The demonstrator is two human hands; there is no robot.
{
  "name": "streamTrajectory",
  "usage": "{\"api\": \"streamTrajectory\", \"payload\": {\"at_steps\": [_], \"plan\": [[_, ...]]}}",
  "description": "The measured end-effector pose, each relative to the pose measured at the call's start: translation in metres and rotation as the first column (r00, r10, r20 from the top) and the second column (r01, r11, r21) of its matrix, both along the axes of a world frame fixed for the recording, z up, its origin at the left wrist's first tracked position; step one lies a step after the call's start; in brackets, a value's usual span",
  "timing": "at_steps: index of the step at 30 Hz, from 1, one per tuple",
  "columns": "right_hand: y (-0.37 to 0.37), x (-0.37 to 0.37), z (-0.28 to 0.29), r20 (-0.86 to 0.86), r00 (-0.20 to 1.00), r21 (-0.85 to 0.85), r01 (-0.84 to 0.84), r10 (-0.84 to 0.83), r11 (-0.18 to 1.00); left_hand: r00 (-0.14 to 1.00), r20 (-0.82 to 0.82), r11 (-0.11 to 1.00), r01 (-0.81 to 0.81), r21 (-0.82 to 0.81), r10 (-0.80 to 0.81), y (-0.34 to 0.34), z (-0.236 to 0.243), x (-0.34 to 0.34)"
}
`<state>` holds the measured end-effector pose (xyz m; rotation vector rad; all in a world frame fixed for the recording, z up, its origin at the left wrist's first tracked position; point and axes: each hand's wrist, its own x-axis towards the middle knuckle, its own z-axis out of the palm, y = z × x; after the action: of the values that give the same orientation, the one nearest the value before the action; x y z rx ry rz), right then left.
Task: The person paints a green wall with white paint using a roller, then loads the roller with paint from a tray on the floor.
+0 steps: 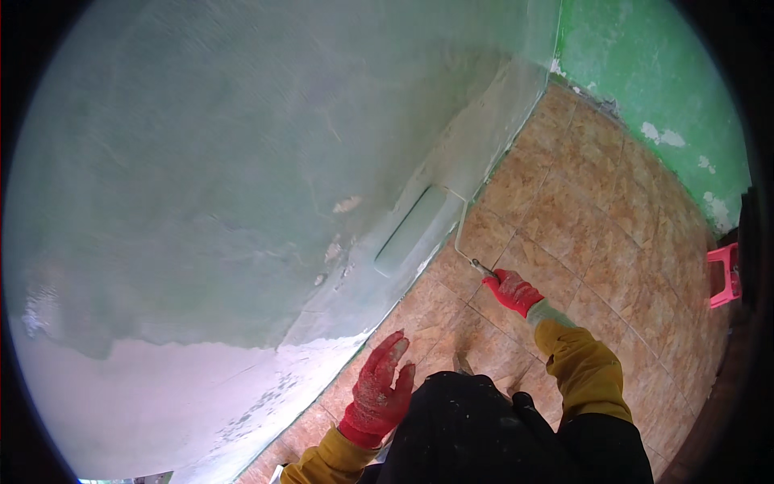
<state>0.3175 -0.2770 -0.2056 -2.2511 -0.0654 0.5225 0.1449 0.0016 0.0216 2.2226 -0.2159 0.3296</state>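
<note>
My right hand (513, 290), in a red glove, is wrapped round the handle of a paint roller (413, 226). The long roller head rests low on the wall (193, 153), on the band just above the floor, its wire frame bending down toward my hand. The wall is mostly damp greenish grey, with small pale patches near the roller and a dry whitish area toward its lower left. My left hand (376, 389), in a dusty red glove, hangs near the wall's foot with fingers apart and slightly bent, holding nothing.
Tan square tiles (601, 242) run along the wall's foot under me. A green wall (653, 73) with flaked white patches meets this wall at the upper right. A pink plastic stool (728, 274) stands at the right edge. My dark-clothed legs fill the lower middle.
</note>
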Motion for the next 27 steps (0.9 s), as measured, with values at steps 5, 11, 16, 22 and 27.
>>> {"api": "streamTrajectory", "payload": {"at_steps": [5, 11, 16, 22, 27], "plan": [[-0.006, 0.005, -0.105, -0.034, 0.999, -0.077, 0.01, -0.012, 0.997, 0.997, -0.009, 0.99, -0.074, 0.12, 0.076, 0.013, -0.053, -0.009], [0.008, 0.015, -0.158, -0.148, 0.989, -0.234, -0.054, 0.02, 0.971, 0.982, -0.094, 0.979, -0.149, 0.141, 0.163, 0.017, -0.081, -0.024], [0.021, 0.034, -0.203, -0.221, 0.974, -0.352, -0.118, 0.04, 0.928, 0.974, -0.114, 0.965, -0.172, 0.198, 0.197, 0.021, -0.081, -0.029], [0.038, 0.054, -0.246, -0.245, 0.968, -0.442, -0.154, 0.047, 0.884, 0.961, -0.179, 0.954, -0.16, 0.252, 0.209, 0.024, -0.081, -0.037], [0.033, 0.05, -0.243, -0.21, 0.975, -0.418, -0.157, 0.073, 0.895, 0.958, -0.197, 0.954, -0.156, 0.255, 0.21, 0.025, -0.079, -0.037]]}}
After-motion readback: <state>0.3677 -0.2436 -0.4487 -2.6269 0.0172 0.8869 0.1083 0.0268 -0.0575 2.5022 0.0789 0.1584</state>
